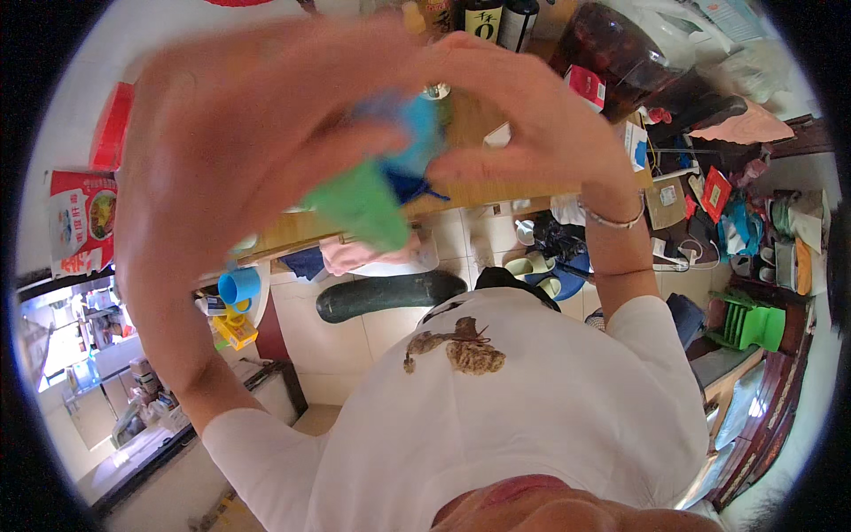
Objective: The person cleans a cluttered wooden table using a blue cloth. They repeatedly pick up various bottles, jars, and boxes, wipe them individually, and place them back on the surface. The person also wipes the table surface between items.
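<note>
Both bare hands are raised close to the camera and blurred. My left hand (219,126) spans the upper left, its fingers curved and its thumb apart from them. My right hand (525,106), with a bracelet at its wrist, comes from the right, thumb and fingers apart, nothing seen between them. Near the middle the fingers of the two hands come together or overlap. Between the hands show a blurred green piece (365,206), a light blue piece (420,133) and a dark blue piece (404,183) with a cord. Whether my left hand holds any of these cannot be told.
Behind the hands stands a wooden table (472,189) with bottles (483,20), a large dark jar (611,53) and a red box (585,86). Lower left are a blue mug (239,286) and a yellow box (236,330). Below the table are pink cloth (365,253) and green slippers (528,265).
</note>
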A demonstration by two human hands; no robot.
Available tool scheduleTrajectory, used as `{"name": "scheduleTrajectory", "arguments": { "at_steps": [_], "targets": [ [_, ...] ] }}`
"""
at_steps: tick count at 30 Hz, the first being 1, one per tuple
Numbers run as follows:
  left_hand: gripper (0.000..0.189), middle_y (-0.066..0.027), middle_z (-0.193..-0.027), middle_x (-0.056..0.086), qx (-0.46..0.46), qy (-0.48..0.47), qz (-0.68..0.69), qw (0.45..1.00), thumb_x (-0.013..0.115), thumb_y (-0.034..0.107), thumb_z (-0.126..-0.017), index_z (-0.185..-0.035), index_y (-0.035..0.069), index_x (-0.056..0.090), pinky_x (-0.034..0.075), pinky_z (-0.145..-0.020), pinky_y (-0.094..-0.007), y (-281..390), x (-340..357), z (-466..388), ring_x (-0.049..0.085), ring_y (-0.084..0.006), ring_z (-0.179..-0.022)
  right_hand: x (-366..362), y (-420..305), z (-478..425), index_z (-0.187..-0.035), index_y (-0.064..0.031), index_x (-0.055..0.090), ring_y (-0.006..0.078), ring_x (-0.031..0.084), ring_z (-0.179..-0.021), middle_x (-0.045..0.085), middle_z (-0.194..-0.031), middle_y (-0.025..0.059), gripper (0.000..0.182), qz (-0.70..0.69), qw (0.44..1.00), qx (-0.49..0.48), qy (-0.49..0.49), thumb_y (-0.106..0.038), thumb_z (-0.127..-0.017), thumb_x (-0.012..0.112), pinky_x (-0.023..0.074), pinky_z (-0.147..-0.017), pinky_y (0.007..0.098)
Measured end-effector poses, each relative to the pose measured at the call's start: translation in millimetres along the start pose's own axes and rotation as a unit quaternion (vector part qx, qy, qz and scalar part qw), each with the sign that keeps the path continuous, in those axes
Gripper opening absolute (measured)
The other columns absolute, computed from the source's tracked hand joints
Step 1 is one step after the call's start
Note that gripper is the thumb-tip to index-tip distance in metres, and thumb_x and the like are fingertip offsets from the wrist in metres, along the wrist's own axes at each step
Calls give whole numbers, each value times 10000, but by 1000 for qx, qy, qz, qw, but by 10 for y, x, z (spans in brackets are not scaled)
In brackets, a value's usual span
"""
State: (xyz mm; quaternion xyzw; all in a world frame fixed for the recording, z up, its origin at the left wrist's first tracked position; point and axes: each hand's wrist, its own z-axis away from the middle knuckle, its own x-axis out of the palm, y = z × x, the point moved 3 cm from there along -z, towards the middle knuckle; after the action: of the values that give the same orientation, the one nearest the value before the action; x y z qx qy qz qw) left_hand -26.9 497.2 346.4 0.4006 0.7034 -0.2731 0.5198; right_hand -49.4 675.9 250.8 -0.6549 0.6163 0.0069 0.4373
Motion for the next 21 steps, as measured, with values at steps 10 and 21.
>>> {"name": "scheduleTrajectory", "arguments": {
  "at_steps": [10,21],
  "targets": [
    [357,-104,-706,593,124,65,38,989,634,150,-828,-1152,78,503,436,-563,-332,-471,546,-1232,570,-241,-613,-380,945,446,-1221,-11,504,284,604,-944,618,-1027,152,511,15,945,211,249,-111,-764,709,474,-842,358],
    [282,-85,-843,546,159,62,-149,974,561,135,-819,-1092,107,497,493,-561,-373,-1097,1862,-1246,605,-265,-733,111,2278,687,-1104,-21,581,338,621,-939,642,-990,177,508,87,910,294,278,-260,-698,770,485,-821,413]
  ]
}}
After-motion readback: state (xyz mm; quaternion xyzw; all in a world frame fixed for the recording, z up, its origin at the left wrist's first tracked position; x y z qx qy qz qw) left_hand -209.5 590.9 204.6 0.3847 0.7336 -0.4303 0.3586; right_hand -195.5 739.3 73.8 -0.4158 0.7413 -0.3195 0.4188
